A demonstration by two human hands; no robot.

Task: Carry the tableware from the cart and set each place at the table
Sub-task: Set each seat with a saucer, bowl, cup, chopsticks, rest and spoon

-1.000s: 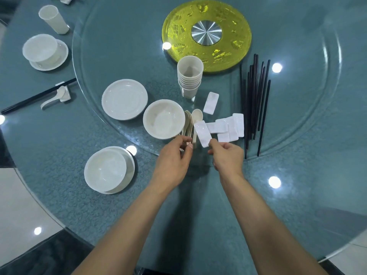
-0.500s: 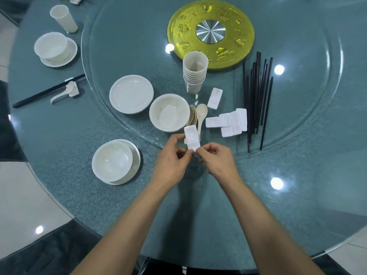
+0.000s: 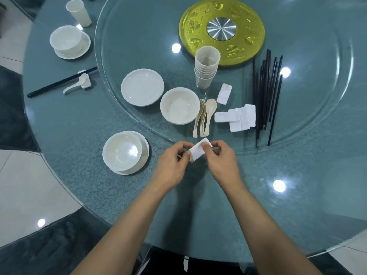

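Teal patterned counter (image 3: 297, 195), round, carrying a clear glass turntable (image 3: 139, 36); all positions below are given against that turntable.

Off the turntable, left of its rim:
- black chopstick pair (image 3: 59, 83), lying flat, its far end across a small white holder, with a white soup spoon (image 3: 77, 86) on the same holder;
- small bowl (image 3: 65, 39) seated in a saucer (image 3: 84, 49);
- single cup (image 3: 78, 12), upright, at the far left rim.

Off the turntable, at its near-left rim:
- wide bowl (image 3: 122, 150) seated on a plate (image 3: 146, 153).

On the turntable, left part:
- stack of plates (image 3: 142, 87); count not readable.

On the turntable, close to its near rim:
- deep bowl (image 3: 179, 105);
- nested spoons (image 3: 204, 116), handles towards the near rim.

Just off the turntable's near rim:
- left hand (image 3: 170, 165) and right hand (image 3: 224, 161), both pinching one white chopstick rest (image 3: 197, 151). Left thumb and fingertips hold its lower end, right fingertips its upper end. The rest sits tilted between the hands; whether it touches the counter cannot be told.

On the turntable, middle:
- stack of cups (image 3: 206, 66), upright;
- yellow disc (image 3: 221, 29) with a metal hub;
- lone rest (image 3: 224, 93).

On the turntable, right of middle:
- heap of rests (image 3: 238, 118), overlapping;
- loose black chopsticks (image 3: 266, 92), roughly parallel, tips reaching the near rim.
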